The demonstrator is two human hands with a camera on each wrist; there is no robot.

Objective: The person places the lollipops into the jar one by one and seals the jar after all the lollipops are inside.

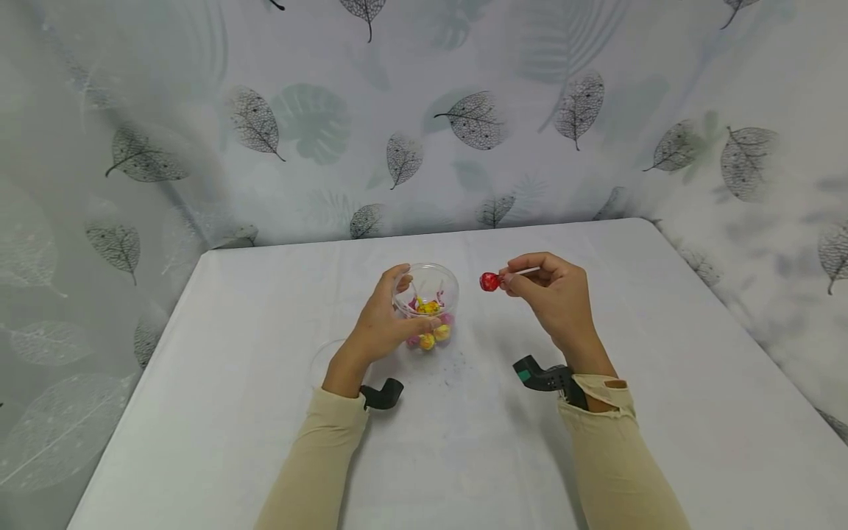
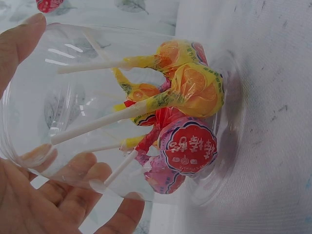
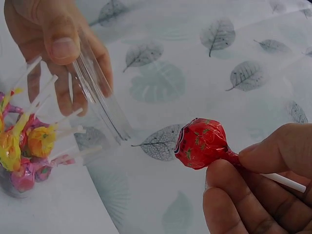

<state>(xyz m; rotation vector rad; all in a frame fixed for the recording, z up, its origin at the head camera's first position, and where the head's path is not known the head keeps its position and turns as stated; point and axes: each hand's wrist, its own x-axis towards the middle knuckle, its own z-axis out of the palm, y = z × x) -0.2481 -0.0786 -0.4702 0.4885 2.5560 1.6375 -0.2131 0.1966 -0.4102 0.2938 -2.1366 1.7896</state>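
Note:
My left hand (image 1: 387, 320) grips a clear plastic jar (image 1: 427, 276) near its rim, thumb on one side and fingers round the other. The jar stands upright on the white table. Inside it are several lollipops (image 2: 197, 90) in yellow and pink-red wrappers, heads down and white sticks up. To the right of the jar, my right hand (image 1: 550, 294) pinches a red-wrapped lollipop (image 3: 202, 144) between thumb and fingers, just below its head. Its white stick (image 3: 287, 181) runs back past the fingers. This lollipop is held in the air, apart from the jar.
A clear round outline, seemingly a lid (image 1: 313, 362), lies on the table beside my left wrist, partly hidden by it. The white-covered table (image 1: 662, 353) reaches back to a leaf-printed curtain (image 1: 430, 103). Small dark marks (image 1: 453, 364) spot the cloth in front of the jar.

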